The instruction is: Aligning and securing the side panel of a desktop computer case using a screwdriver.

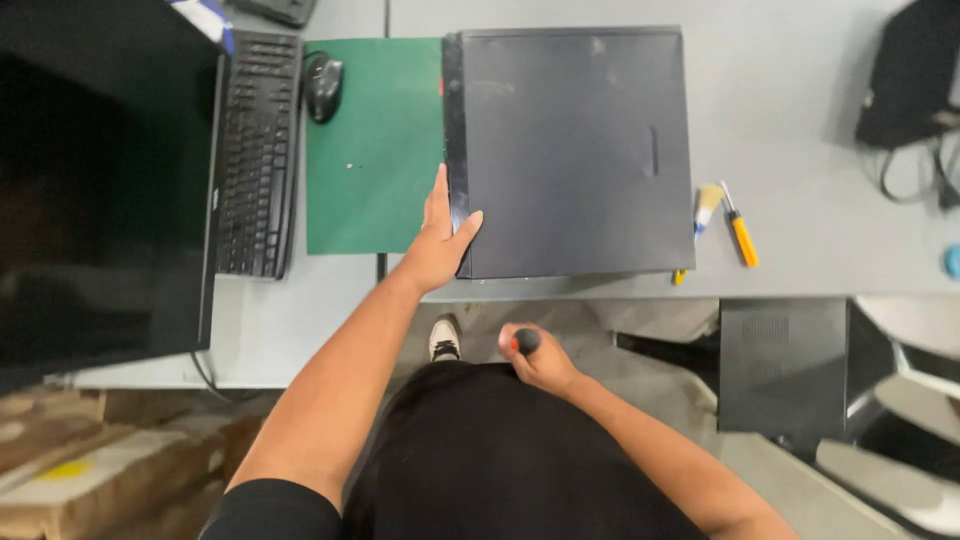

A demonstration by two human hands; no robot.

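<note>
A black desktop computer case [575, 150] lies flat on the grey table [800, 120], partly over a green mat [370, 140]. My left hand [440, 235] rests on the case's near left corner, thumb on its top panel and fingers along its left edge. My right hand [535, 358] hangs below the table's front edge near my waist, closed around a tool with a black and red handle [524, 341]; the tool's tip is hidden.
A black keyboard [255, 150], a mouse [323, 85] and a large dark monitor [100, 180] stand at the left. A small brush [707, 205] and an orange-handled screwdriver [741, 235] lie right of the case. Another black case [785, 365] sits on the floor; cardboard boxes [90, 460] are lower left.
</note>
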